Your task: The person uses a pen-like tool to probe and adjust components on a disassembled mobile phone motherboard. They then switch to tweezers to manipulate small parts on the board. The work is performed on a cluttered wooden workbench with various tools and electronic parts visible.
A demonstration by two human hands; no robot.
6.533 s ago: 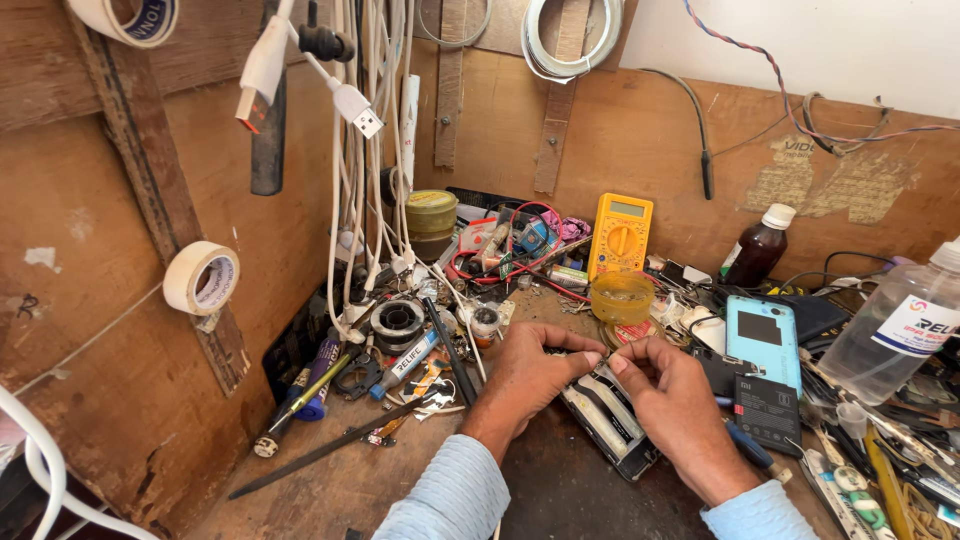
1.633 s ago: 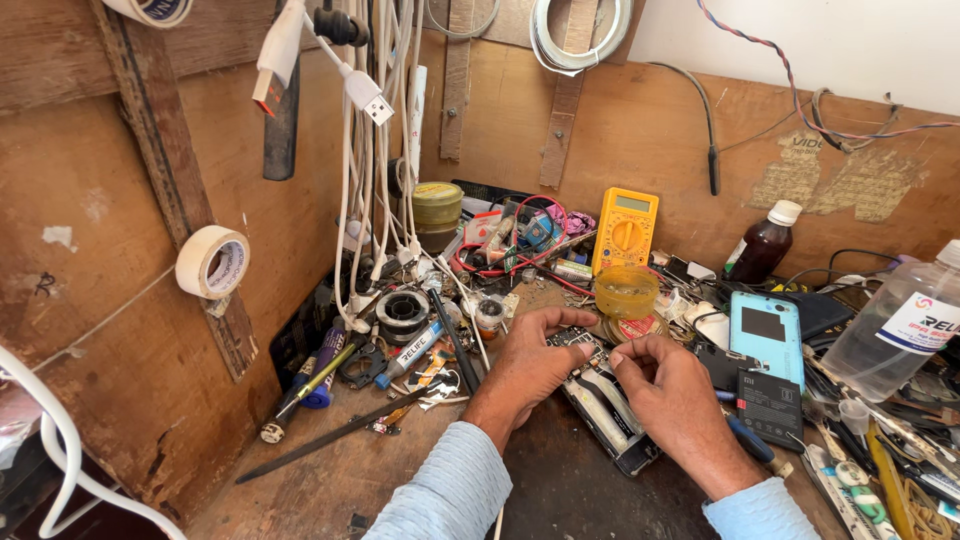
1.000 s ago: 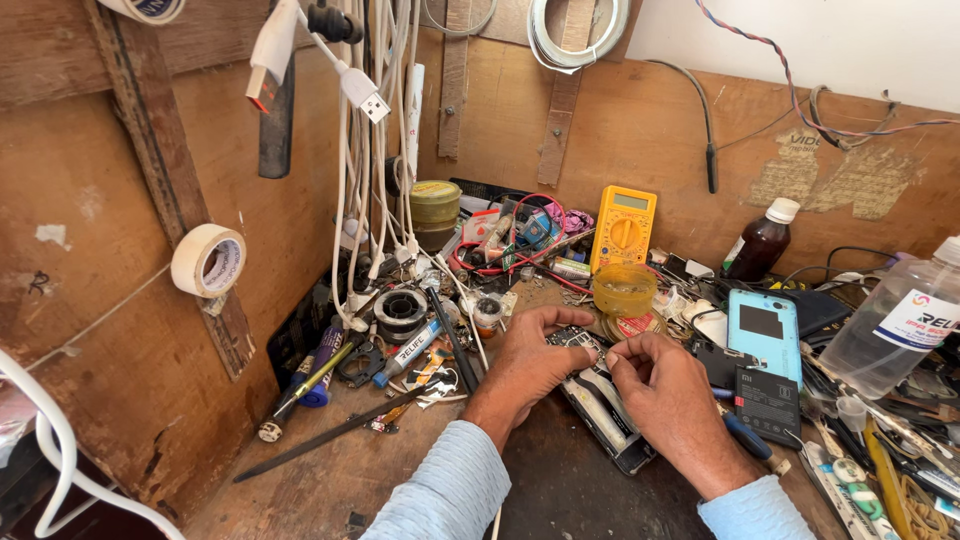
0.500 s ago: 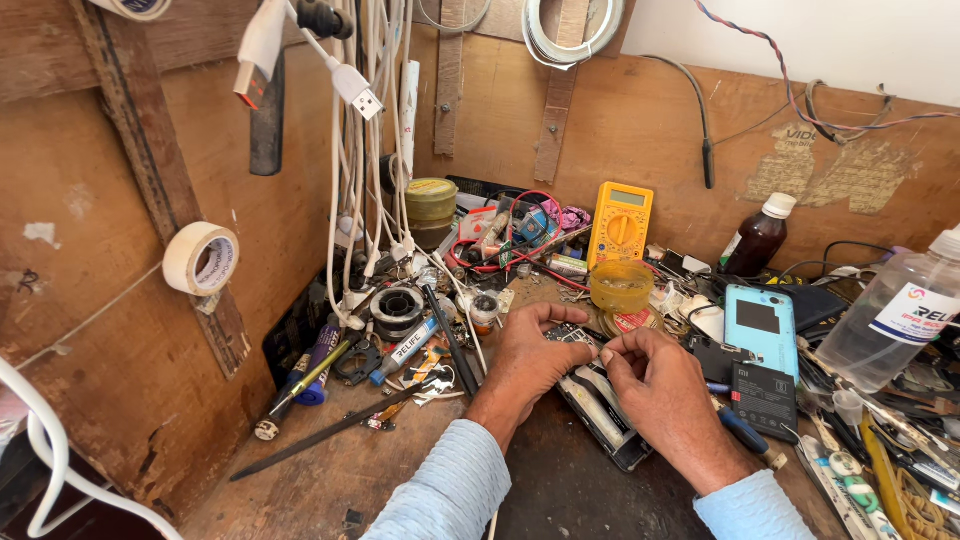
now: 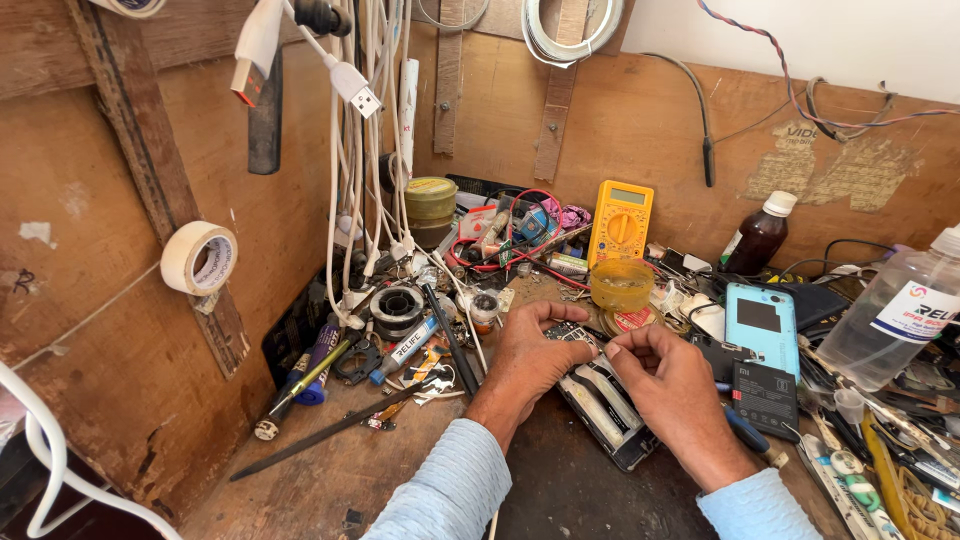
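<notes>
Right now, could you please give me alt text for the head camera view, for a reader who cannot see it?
Two bare hands, left hand and right hand, pinch at an opened phone on a cluttered wooden workbench. Behind them sit a yellow multimeter, a brown bottle and a blue phone back; white cables hang at left.

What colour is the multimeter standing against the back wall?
Yellow, the boxy multimeter shows best in the head view.

Bright, warm daylight falls evenly over the scene, seemingly from the upper right, where the white wall (image 5: 800,40) nearly washes out. Shadows are soft and short under the hanging cables (image 5: 370,150). The bottom left corner sinks into shade. Focus is sharp throughout; straight edges bow slightly near the frame borders.
</notes>
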